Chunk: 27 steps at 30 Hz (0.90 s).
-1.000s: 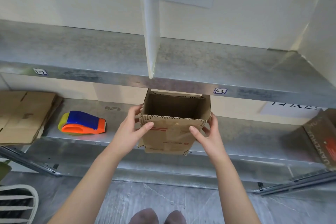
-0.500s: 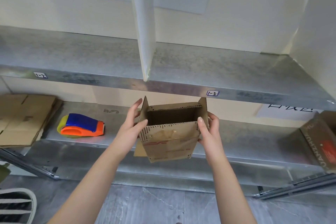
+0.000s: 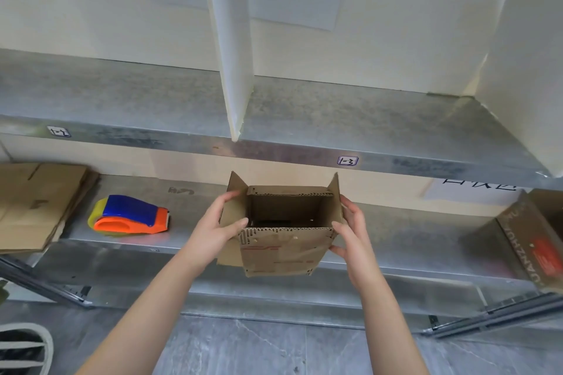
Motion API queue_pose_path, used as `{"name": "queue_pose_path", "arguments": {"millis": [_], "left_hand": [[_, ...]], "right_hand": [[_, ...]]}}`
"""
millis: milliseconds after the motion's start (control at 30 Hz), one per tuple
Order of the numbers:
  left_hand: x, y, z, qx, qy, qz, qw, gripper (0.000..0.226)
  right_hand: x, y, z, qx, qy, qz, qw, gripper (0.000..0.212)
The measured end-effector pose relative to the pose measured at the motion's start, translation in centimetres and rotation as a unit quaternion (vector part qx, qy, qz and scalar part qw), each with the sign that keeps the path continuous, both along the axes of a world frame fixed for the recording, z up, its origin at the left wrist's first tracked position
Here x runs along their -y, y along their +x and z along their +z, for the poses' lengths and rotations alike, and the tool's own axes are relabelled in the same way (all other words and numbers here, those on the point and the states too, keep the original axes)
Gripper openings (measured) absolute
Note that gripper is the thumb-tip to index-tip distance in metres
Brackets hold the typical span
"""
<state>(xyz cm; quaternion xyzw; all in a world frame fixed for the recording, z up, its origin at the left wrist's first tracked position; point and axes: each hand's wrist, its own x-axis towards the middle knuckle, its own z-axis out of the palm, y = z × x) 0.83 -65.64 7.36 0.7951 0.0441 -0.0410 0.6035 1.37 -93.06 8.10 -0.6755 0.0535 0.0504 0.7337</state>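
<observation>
So both hands gripped the open cardboard box (image 3: 278,248): left hand (image 3: 213,230) and right hand (image 3: 350,230) curled around opposite sides, tape dispenser (image 3: 129,216) nearby on the shelf (image 3: 411,234).

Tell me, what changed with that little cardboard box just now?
On the small brown cardboard box, the side flaps swung up and stand upright. Both thumbs slid outward along the folded-down front flap to its corners. The left hand and right hand kept holding the box before the lower metal shelf; the blue-and-orange tape dispenser and flattened brown cardboard sheets stayed put.
</observation>
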Motion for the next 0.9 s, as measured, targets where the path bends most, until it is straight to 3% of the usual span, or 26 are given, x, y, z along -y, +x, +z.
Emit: {"name": "queue_pose_path", "arguments": {"millis": [133, 233, 300, 400, 567, 667, 800, 900], "left_hand": [[0.6, 1.3, 0.2, 0.040, 0.093, -0.003, 0.995, 0.040], [0.7, 2.2, 1.1, 0.121, 0.236, -0.019, 0.964, 0.028], [0.4, 2.7, 1.6, 0.154, 0.293, -0.039, 0.943, 0.020], [0.8, 3.8, 2.4, 0.109, 0.330, -0.092, 0.933, 0.013], [1.2, 5.9, 3.9, 0.018, 0.381, -0.172, 0.908, 0.052], [1.0, 7.5, 4.6, -0.015, 0.405, -0.179, 0.896, 0.054], [0.9, 8.4, 3.9, -0.031, 0.352, -0.142, 0.925, 0.078], [0.8, 8.3, 3.3, -0.017, 0.309, -0.097, 0.946, 0.075]], "right_hand": [[-0.2, 0.6, 0.4, -0.013, -0.035, -0.003, 0.999, 0.044], [0.1, 0.9, 0.4, -0.016, -0.005, -0.013, 1.000, 0.058], [0.3, 0.8, 0.2, -0.012, 0.007, -0.016, 1.000, 0.053], [0.6, 0.7, -0.2, -0.011, -0.017, 0.000, 1.000, 0.039], [1.1, 1.1, 0.0, -0.013, -0.036, 0.033, 0.999, 0.050], [1.2, 1.2, -0.1, -0.011, -0.044, 0.051, 0.998, 0.052], [1.4, 1.3, -0.3, -0.020, -0.047, 0.072, 0.996, 0.059], [1.4, 1.2, -0.3, -0.024, -0.044, 0.085, 0.995, 0.060]]}}
